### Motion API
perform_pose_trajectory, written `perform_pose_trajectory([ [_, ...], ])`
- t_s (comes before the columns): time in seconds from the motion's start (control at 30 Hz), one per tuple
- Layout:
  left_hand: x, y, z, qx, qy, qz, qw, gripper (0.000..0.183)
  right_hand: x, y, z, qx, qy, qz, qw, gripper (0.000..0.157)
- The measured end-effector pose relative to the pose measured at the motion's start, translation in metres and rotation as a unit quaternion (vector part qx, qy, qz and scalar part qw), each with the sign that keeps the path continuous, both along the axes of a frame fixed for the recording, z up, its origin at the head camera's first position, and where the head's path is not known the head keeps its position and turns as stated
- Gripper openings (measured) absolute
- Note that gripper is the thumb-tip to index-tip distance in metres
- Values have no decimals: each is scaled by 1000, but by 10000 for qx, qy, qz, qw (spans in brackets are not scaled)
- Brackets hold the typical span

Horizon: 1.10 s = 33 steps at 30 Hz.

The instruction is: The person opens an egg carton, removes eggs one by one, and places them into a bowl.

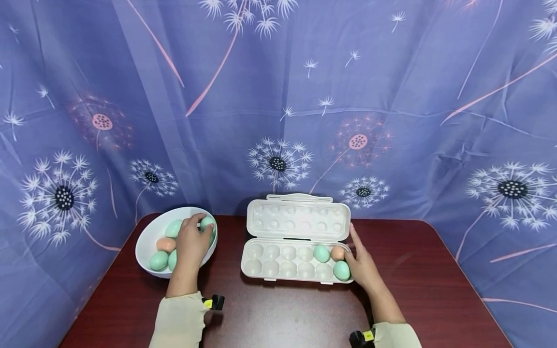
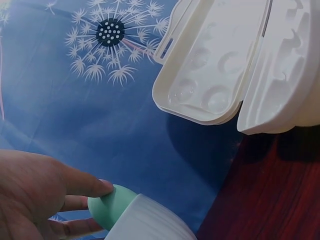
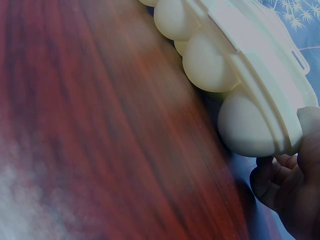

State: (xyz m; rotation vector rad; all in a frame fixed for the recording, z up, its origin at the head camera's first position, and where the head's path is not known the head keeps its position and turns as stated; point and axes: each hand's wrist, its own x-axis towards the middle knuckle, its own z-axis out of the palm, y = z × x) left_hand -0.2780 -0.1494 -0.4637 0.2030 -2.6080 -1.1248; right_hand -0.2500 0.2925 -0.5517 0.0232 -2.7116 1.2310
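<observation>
My left hand (image 1: 192, 246) reaches over the right side of a white bowl (image 1: 145, 244). It pinches a green egg (image 2: 111, 206) between thumb and fingers, close to the bowl's rim. Other green eggs (image 1: 158, 260) and an orange egg (image 1: 166, 244) lie in the bowl, partly covered by the hand. My right hand (image 1: 365, 270) grips the right end of a white egg carton (image 1: 304, 278), thumb at the rim and fingers curled underneath in the right wrist view. The carton's lid (image 1: 298, 221) stands open. Two green eggs (image 1: 321, 253) and one orange egg (image 1: 337, 253) sit in its right-end cups.
Bowl and carton stand on a dark red wooden table (image 1: 278, 314), near its back edge. A blue curtain (image 1: 278, 96) with dandelion prints hangs right behind. Each wrist carries a small black camera (image 1: 214, 302).
</observation>
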Motion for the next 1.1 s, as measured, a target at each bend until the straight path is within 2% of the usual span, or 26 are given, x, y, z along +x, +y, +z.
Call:
perform_pose_trajectory([
  [0.3, -2, -2, -4, -28, -108, 15, 9999, 43, 1, -1, 1, -5, -45, -7, 10000, 79],
  [0.57, -7, -7, -12, -36, -217, -25, 9998, 43, 0, -3, 0, -57, 9, -52, 10000, 81],
  [0.83, -8, -8, -14, 7, -304, -74, 9995, 43, 0, -2, 1, -59, -38, -71, 10000, 80],
  [1.1, -6, -9, -16, -164, -280, -34, 9995, 41, 0, -2, 0, -40, -60, -63, 10000, 79],
])
